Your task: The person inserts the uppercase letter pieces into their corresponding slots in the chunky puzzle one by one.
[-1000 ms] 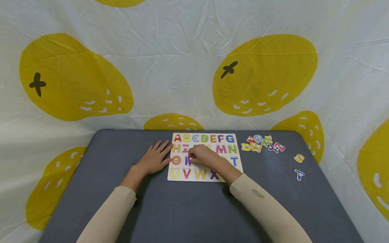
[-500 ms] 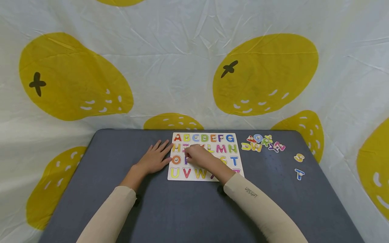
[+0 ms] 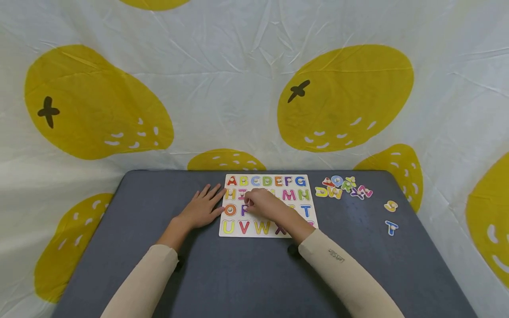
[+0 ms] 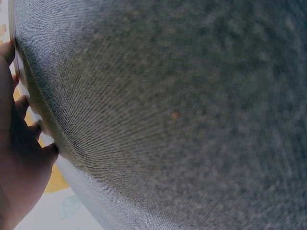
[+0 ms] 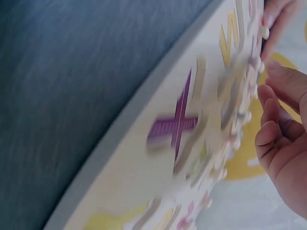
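Now that the purple P (image 3: 243,210) sits straighter (seating looks near), whether the right hand (image 3: 264,204) pinches it I cannot tell; the left hand (image 3: 201,208) has fingers spread.

A pale, wrinkled sheet (image 3: 222,106) printed with yellow fruit-like shapes (image 3: 346,101) hangs behind the dark grey table (image 3: 234,278).

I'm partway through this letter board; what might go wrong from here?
The right hand is close over the purple P, among neighbouring knobs, so a careless move might bump one of them.

The left hand is at only one edge of the board, so a sideways push could perhaps shift it.

The loose letters are crowded together, so picking one up may nudge others.
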`<state>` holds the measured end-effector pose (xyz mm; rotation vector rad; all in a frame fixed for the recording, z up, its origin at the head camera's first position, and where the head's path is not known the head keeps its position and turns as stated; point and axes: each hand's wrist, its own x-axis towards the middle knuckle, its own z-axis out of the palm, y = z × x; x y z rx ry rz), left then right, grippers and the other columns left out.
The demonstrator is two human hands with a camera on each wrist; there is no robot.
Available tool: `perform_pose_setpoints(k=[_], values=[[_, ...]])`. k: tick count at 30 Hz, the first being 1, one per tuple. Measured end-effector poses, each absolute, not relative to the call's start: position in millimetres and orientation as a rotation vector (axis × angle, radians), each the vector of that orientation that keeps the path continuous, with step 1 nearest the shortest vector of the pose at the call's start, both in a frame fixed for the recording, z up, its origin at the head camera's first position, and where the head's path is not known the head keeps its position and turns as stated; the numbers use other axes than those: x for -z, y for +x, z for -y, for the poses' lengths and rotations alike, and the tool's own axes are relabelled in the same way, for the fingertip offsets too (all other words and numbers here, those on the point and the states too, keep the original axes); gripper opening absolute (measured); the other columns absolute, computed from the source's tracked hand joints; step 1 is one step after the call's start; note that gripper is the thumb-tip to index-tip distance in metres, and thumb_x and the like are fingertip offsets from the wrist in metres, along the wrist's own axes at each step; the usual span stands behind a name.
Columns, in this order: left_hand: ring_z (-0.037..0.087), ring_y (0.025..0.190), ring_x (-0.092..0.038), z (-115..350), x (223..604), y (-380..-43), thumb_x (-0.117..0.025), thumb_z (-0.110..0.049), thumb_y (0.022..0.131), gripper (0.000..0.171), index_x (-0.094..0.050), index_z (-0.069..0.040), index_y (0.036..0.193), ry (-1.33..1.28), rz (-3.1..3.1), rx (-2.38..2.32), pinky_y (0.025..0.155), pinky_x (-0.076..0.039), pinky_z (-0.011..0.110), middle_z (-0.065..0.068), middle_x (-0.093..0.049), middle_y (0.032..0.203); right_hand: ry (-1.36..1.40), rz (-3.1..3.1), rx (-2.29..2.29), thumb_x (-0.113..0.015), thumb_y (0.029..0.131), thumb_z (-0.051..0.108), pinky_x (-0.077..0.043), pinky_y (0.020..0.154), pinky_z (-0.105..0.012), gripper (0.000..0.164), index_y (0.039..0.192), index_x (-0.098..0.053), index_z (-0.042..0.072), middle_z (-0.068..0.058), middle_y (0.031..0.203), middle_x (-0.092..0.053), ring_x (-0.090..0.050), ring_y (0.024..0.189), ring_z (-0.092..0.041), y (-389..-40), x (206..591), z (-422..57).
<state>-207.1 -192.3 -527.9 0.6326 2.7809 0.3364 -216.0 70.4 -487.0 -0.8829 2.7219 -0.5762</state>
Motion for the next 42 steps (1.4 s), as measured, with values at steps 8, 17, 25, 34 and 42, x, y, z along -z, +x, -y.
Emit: perform_pose_setpoints(k=[8,17,25,34,42], values=[[0.041,0.16,-0.01,194.4,528.7,-207.3,-0.045,-0.053,0.107,0.071,-0.02,-0.024,0.167,0.642,-2.784,-0.336,0.124,-0.014,0.067,0.007,-0.016,0.174,-0.835,-2.782,0.704,-0.075,0.096,0.016,-0.052,0.08,-0.033,0.016,0.109,-0.076,0.008,-0.001,0.096,-0.069,-0.058,0.085,-0.014,-217.2,482.3,-113.0],[0.041,0.16,-0.011,192.2,526.6,-205.4,-0.047,-0.052,0.107,0.071,-0.021,-0.023,0.167,0.656,-2.789,-0.356,0.124,-0.015,0.067,0.007,-0.016,0.174,-0.663,-2.863,0.84,-0.076,0.095,0.014,-0.052,0.073,-0.033,0.013,0.106,-0.076,0.006,-0.001,0.089,-0.068,-0.059,0.08,-0.014,-217.9,488.0,-185.9],[0.041,0.16,-0.012,192.6,526.7,-205.6,-0.047,-0.053,0.107,0.071,-0.022,-0.023,0.167,0.653,-2.797,-0.344,0.124,-0.016,0.066,0.007,-0.017,0.174,-0.555,-2.974,0.811,-0.077,0.093,0.01,-0.05,0.07,-0.035,0.013,0.103,-0.075,0.002,-0.005,0.087,-0.07,-0.059,0.076,-0.017,-221.3,499.1,-253.9],[0.041,0.16,-0.012,190.1,521.7,-204.8,-0.047,-0.051,0.107,0.07,-0.023,-0.022,0.166,0.648,-2.789,-0.357,0.124,-0.015,0.067,0.008,-0.018,0.174,-0.32,-3.095,0.715,-0.074,0.095,0.011,-0.053,0.074,-0.048,0.021,0.109,-0.072,-0.004,-0.016,0.091,-0.072,-0.066,0.081,-0.031,-234.3,494.8,-311.7],[0.041,0.16,-0.013,190.3,523.6,-204.2,-0.048,-0.052,0.107,0.07,-0.024,-0.022,0.166,0.647,-2.804,-0.352,0.124,-0.017,0.067,0.008,-0.02,0.173,-0.145,-3.117,0.69,-0.071,0.097,0.015,-0.053,0.082,-0.058,0.028,0.11,-0.069,-0.009,-0.026,0.1,-0.072,-0.066,0.09,-0.043,-251.1,496.9,-328.6]])
